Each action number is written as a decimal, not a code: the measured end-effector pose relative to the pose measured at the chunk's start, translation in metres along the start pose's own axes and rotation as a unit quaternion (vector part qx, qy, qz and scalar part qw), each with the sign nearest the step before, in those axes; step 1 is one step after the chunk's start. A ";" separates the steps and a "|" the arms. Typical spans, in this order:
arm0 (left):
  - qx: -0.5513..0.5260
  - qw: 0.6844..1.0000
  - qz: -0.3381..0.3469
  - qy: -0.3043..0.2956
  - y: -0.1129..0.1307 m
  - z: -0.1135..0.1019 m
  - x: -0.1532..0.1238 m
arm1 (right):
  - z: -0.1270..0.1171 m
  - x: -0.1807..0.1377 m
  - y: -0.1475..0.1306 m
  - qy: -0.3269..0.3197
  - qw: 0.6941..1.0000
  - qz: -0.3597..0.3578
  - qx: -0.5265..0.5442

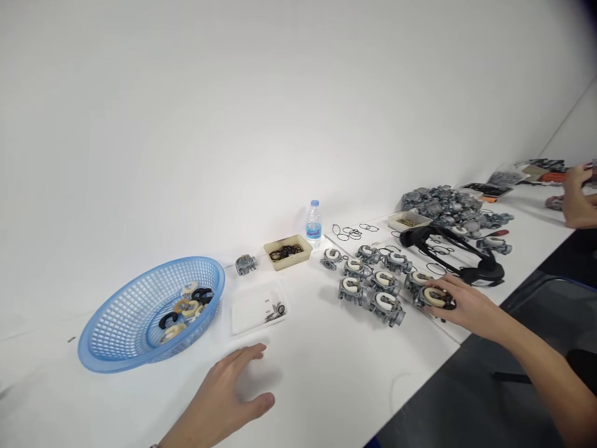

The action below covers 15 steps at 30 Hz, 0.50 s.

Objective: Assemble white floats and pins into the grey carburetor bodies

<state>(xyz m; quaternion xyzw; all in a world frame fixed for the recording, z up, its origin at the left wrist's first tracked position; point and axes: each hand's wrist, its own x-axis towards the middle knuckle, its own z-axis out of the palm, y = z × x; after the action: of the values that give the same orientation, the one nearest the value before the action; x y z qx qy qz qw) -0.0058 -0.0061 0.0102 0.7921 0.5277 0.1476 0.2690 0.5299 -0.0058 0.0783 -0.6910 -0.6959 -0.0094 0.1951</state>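
Observation:
My left hand (pixel 233 389) hovers just over the white table, fingers loosely spread and empty, near a clear plastic tray (pixel 257 309) with small parts. My right hand (pixel 459 302) reaches right and rests its fingers on a grey metal part with a cream ring (pixel 436 297). That part sits at the edge of a group of several like metal parts (pixel 373 280), each with a cream ring.
A blue basket (pixel 116 336) with cream and black rings stands at the left. Behind lie a tan tray of black O-rings (pixel 287 251), a water bottle (pixel 314 224), loose O-rings (pixel 352 233), a black headset (pixel 466 255) and a heap of metal parts (pixel 443 205). Another person's hand (pixel 578 196) works at far right.

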 end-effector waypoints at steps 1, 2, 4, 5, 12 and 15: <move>0.006 1.000 -0.002 -0.005 0.002 -0.001 0.000 | 0.004 0.000 0.004 0.008 1.000 0.004 -0.002; 0.011 1.000 -0.002 -0.009 0.004 -0.001 0.000 | 0.008 0.000 0.006 0.016 1.000 0.008 -0.004; 0.021 1.000 -0.001 -0.013 0.008 -0.002 0.000 | 0.013 0.001 0.009 0.022 1.000 0.013 -0.006; 0.024 1.000 0.000 -0.013 0.010 -0.002 0.000 | 0.014 0.002 0.010 0.019 1.000 0.012 -0.005; 0.027 1.000 0.009 -0.002 0.014 -0.003 -0.002 | 0.004 0.013 0.018 -0.004 1.000 0.004 -0.002; 0.027 0.999 0.026 0.004 0.012 -0.002 -0.001 | 0.005 0.011 0.018 -0.004 1.000 0.008 -0.007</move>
<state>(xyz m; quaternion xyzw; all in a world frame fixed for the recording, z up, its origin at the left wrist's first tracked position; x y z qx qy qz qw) 0.0018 -0.0098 0.0189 0.8118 0.5118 0.1437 0.2417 0.5461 0.0069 0.0726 -0.6978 -0.6914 -0.0098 0.1870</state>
